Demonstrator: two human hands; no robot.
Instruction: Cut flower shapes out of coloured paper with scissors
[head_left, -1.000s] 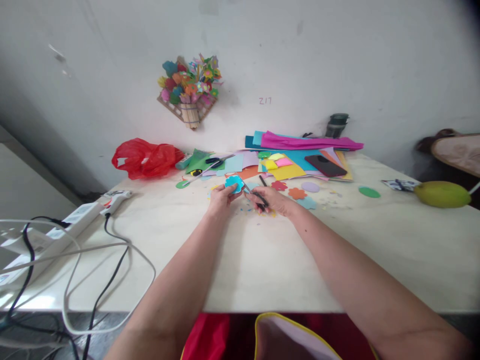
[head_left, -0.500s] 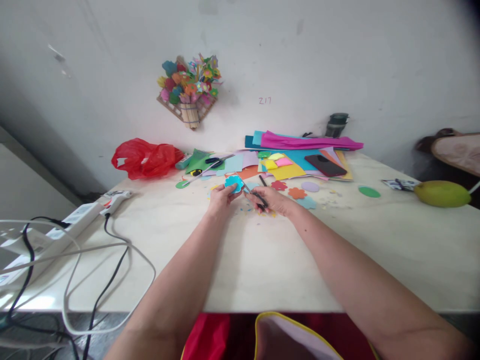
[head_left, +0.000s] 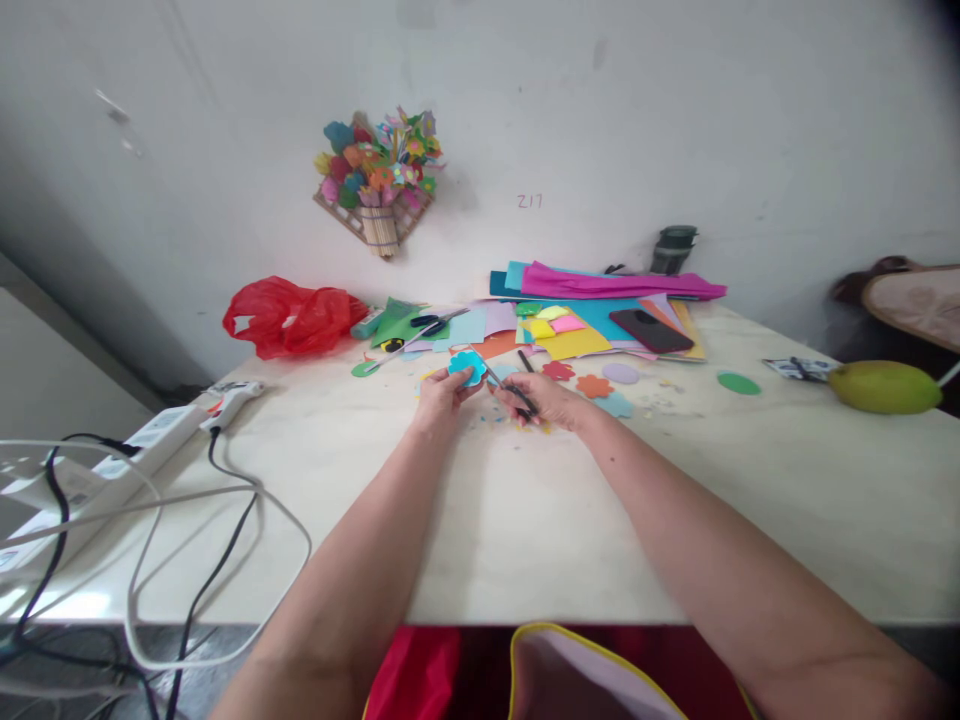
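Observation:
A bright blue paper flower (head_left: pixel 466 368) with a scalloped edge is pinched in my left hand (head_left: pixel 444 396), thumb on top. My right hand (head_left: pixel 544 398) is closed on the dark handles of a pair of scissors (head_left: pixel 519 397). Their blades point up and left, close by the flower's right edge; whether they touch it I cannot tell. Right of that hand lie a red paper flower (head_left: pixel 558 371), an orange paper flower (head_left: pixel 595 386), a lilac paper oval (head_left: pixel 621 373) and a light blue cut-out (head_left: pixel 616 405). Small paper scraps are scattered under both hands.
Behind my hands lie coloured sheets (head_left: pixel 574 343), a phone (head_left: pixel 651 330), a second pair of scissors (head_left: pixel 431 322) and a red plastic bag (head_left: pixel 296 318). Power strips (head_left: pixel 161 430) and cables are at left. A green oval (head_left: pixel 739 383) and a yellow-green fruit (head_left: pixel 885 387) are at right.
Almost nothing differs. Both hands keep their places and grips, with only a very slight shift of the scissors and the right hand.

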